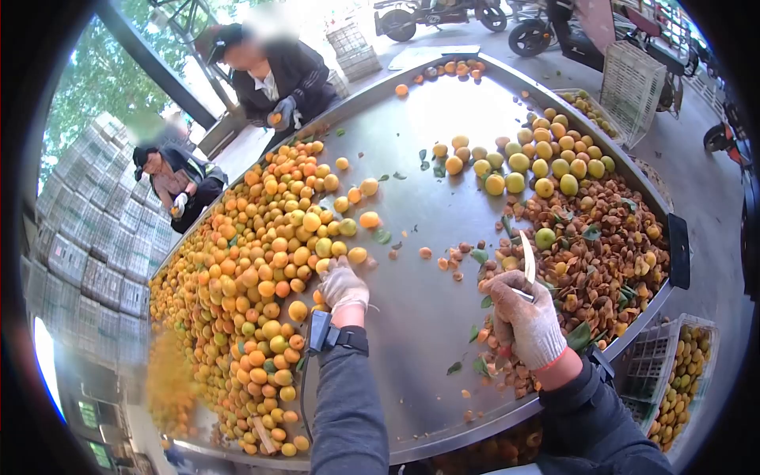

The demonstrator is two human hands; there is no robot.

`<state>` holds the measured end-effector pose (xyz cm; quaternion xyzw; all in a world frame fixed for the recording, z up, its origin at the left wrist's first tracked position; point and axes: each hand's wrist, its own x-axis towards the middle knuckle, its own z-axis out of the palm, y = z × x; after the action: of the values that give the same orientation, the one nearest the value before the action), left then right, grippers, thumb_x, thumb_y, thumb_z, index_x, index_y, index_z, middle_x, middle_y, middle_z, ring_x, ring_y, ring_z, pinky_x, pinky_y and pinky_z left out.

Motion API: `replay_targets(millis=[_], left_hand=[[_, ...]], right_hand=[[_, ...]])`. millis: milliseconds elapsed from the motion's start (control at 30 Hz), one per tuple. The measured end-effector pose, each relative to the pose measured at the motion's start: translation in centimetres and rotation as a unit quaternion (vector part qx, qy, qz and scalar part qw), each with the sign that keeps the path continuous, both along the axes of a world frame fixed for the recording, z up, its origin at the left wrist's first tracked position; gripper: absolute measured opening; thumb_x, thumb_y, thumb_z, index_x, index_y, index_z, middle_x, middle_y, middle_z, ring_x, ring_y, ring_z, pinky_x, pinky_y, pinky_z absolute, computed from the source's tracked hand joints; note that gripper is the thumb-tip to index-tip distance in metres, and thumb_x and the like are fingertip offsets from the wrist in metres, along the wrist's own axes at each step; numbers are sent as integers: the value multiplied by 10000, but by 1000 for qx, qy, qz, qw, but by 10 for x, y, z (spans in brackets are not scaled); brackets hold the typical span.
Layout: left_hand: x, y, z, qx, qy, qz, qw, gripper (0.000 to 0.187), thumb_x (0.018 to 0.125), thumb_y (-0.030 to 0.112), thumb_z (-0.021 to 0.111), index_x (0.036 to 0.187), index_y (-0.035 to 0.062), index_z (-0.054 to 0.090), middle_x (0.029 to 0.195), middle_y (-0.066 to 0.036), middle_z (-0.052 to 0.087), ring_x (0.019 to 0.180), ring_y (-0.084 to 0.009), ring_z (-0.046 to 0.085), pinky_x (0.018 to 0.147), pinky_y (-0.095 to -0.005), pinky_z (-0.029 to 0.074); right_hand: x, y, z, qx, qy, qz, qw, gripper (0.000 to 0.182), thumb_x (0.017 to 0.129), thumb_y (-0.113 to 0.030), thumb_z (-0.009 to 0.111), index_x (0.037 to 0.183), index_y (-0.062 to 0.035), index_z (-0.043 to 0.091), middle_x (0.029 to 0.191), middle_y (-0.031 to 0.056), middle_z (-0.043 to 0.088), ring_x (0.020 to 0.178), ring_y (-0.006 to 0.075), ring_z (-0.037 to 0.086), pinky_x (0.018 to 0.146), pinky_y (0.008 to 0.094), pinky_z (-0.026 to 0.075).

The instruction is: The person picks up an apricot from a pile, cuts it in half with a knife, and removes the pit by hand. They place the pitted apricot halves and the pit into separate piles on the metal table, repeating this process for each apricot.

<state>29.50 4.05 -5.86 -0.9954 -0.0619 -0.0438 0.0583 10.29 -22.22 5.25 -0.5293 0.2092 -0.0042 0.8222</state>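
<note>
Right hand (pixel 529 317) closed on pale curved tool (pixel 528 258); left hand (pixel 343 290) touching fruit pile (pixel 252 273), grip unclear.

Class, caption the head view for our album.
Gloved left hand at piled orange fruit, right hand holding a curved blade, over a metal table.

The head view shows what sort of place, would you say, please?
Probably a fruit-handling or packing shed: a heap of orange fruit covers part of a broad metal table, the right hand holds a curved blade, and stacked crates stand beyond.
</note>
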Motion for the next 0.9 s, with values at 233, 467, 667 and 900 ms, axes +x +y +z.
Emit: replay_targets(millis=[233,467,667,900], left_hand=[[-28,4,26,-23,17,7,1000,291,778,269,646,1006,88,654,1047,-139,649,937,-321,625,809,-405,500],[-115,54,27,-893,95,15,439,466,818,48,643,1267,84,522,1116,-85,617,920,-205,636,745,-327,551],[-187,28,53,-960,93,-16,262,398,875,56,640,1254,92,522,1191,-129,592,1114,-351,595,952,-468,526],[-233,1,40,-982,74,-45,167,479,914,172,634,1358,103,468,1260,-163,558,1132,-290,574,989,-453,473]], right_hand=[[-3,3,-6,108,50,84,989,124,910,-152,616,930,-31,601,543,-35,421,397,72,365,366,223,248],[-4,11,-13,277,7,80,957,225,920,-185,568,1099,-54,538,559,-44,370,413,65,333,394,226,241],[-35,40,-18,5,136,248,959,154,856,-94,614,1006,-78,645,618,-38,468,441,51,382,405,227,311],[-56,73,-33,-170,-17,290,942,141,843,-89,622,958,-42,688,747,16,638,712,68,561,667,246,476]])
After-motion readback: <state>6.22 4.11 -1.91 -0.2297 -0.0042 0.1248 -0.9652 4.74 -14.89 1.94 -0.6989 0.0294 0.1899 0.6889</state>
